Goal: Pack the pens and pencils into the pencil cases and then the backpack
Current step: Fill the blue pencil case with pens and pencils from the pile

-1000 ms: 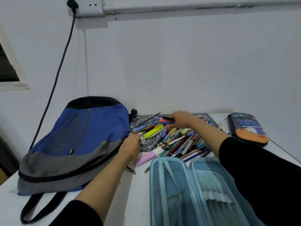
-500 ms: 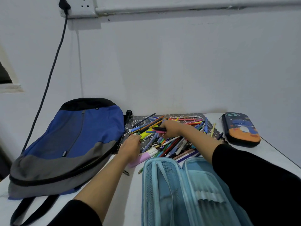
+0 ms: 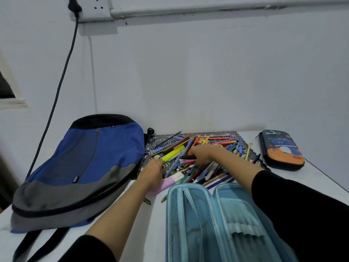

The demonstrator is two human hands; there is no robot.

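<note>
A heap of coloured pens and pencils (image 3: pixel 213 142) lies on a dark lace-patterned mat (image 3: pixel 151 146) in the middle of the white table. My right hand (image 3: pixel 201 155) is over the heap, fingers curled round a black pen (image 3: pixel 187 157) with a pink pen just under it. My left hand (image 3: pixel 153 170) rests at the heap's left edge, fingertips pinching a small pale object (image 3: pixel 157 157) beside a yellow highlighter (image 3: pixel 173 152). A light-blue pencil case (image 3: pixel 217 214) lies open in front of me. The blue and grey backpack (image 3: pixel 85 163) lies flat at the left.
A closed dark pencil case (image 3: pixel 281 148) with an orange cartoon print sits at the far right by the table edge. A lilac highlighter (image 3: pixel 166 184) lies between my left hand and the open case. A black cable (image 3: pixel 56 99) hangs from a wall socket behind the backpack.
My right hand has drawn back from the far side of the heap toward me, keeping the black pen and gaining a pink one. My left hand has stayed put.
</note>
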